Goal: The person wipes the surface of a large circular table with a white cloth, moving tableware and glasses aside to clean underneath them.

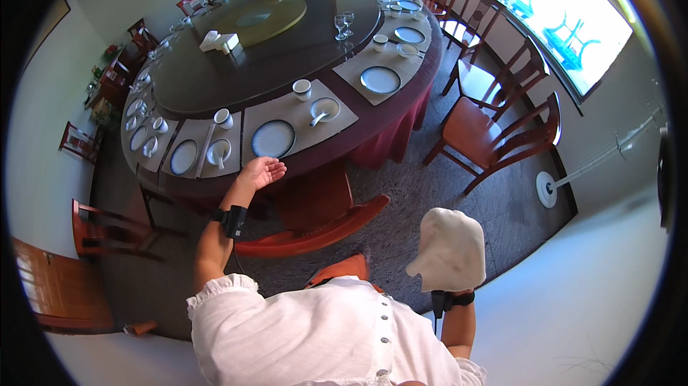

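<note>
My left hand (pixel 263 172) is just in front of the table's edge, palm turned partly up, with nothing in it. The nearest thing to it is a blue-rimmed plate (pixel 273 139) on a grey placemat (pixel 322 136). On the same mat stand a cup (pixel 302 90) and a small bowl (pixel 325 108) with a white spoon (pixel 319 119) in it. A beige cloth (pixel 451 249) wraps over my right hand, out to the right above the floor; the fingers are hidden beneath it. Below my left hand is a red-brown wooden chair (pixel 317 235).
The large round table (pixel 371 122) carries a glass turntable (pixel 290 71) with tissue boxes (pixel 220 42) and two stemmed glasses (pixel 344 24). More place settings follow the rim. Wooden chairs (pixel 475 133) line the right, beside a white stand base (pixel 546 189). Another chair (pixel 102 230) is at left.
</note>
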A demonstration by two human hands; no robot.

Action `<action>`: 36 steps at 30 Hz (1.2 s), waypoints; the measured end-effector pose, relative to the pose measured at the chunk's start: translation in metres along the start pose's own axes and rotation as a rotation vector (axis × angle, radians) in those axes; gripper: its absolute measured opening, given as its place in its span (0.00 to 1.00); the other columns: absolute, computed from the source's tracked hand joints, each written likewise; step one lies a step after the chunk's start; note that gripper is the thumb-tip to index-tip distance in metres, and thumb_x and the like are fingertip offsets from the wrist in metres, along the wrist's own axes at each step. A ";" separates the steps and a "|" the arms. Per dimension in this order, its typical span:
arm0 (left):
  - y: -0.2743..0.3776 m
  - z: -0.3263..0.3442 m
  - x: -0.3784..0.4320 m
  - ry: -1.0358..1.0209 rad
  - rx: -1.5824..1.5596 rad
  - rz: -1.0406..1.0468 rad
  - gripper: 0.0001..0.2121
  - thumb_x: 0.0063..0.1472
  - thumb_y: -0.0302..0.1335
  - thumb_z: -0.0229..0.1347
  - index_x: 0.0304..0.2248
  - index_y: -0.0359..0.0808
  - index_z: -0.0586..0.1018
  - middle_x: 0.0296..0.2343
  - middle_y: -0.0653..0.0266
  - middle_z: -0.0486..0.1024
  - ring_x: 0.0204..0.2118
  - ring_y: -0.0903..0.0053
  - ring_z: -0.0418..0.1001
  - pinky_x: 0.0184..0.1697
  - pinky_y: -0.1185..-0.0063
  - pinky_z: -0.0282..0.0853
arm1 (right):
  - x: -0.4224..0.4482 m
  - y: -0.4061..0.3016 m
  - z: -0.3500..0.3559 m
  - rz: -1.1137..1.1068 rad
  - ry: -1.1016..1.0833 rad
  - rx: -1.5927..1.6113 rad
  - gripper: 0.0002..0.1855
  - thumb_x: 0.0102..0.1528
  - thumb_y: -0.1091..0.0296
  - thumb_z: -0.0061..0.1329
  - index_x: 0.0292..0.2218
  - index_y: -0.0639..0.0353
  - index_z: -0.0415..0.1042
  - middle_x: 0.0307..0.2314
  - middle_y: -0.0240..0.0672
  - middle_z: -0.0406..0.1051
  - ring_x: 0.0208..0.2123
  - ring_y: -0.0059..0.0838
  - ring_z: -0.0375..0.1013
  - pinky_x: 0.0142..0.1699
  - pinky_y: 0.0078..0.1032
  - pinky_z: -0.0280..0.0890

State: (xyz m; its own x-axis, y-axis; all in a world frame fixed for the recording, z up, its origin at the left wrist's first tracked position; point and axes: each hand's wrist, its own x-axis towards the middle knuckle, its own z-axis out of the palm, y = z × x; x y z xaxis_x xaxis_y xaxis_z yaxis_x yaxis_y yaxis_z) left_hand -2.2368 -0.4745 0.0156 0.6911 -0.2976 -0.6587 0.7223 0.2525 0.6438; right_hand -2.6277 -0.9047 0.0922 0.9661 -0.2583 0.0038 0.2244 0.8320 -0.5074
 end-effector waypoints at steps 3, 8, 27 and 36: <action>0.008 0.062 -0.010 -0.107 0.094 0.056 0.11 0.63 0.27 0.46 0.40 0.28 0.71 0.37 0.52 0.75 0.40 0.63 0.76 0.45 0.67 0.75 | 0.045 -0.028 -0.018 0.008 -0.020 -0.015 0.28 0.60 0.58 0.45 0.58 0.57 0.56 0.53 0.35 0.62 0.54 0.31 0.62 0.58 0.30 0.60; 0.004 0.142 -0.010 -0.240 0.110 0.111 0.14 0.65 0.29 0.44 0.44 0.28 0.72 0.37 0.51 0.75 0.41 0.63 0.76 0.45 0.68 0.74 | 0.132 -0.067 -0.049 0.145 -0.163 -0.222 0.27 0.57 0.63 0.48 0.56 0.57 0.58 0.51 0.36 0.63 0.53 0.31 0.62 0.56 0.30 0.61; -0.026 0.368 -0.004 -0.135 0.240 0.154 0.21 0.65 0.39 0.49 0.49 0.30 0.66 0.43 0.53 0.70 0.43 0.66 0.73 0.44 0.68 0.74 | 0.447 -0.079 -0.032 0.481 -0.872 -0.780 0.25 0.60 0.63 0.44 0.56 0.58 0.56 0.49 0.38 0.64 0.48 0.33 0.67 0.54 0.33 0.62; -0.023 0.462 0.033 0.043 -0.124 0.300 0.31 0.61 0.50 0.52 0.55 0.40 0.60 0.48 0.60 0.64 0.50 0.69 0.67 0.48 0.65 0.71 | 0.483 -0.022 -0.016 0.762 -0.730 -0.492 0.24 0.57 0.74 0.39 0.55 0.58 0.56 0.45 0.39 0.65 0.47 0.29 0.66 0.51 0.26 0.63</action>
State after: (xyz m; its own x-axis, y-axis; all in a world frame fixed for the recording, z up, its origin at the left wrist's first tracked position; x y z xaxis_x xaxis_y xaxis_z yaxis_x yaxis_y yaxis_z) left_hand -2.2425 -0.9157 0.1587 0.8721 -0.1542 -0.4644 0.4821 0.4336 0.7613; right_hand -2.1680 -1.0560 0.0913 0.7097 0.7038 -0.0320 -0.3652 0.3286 -0.8710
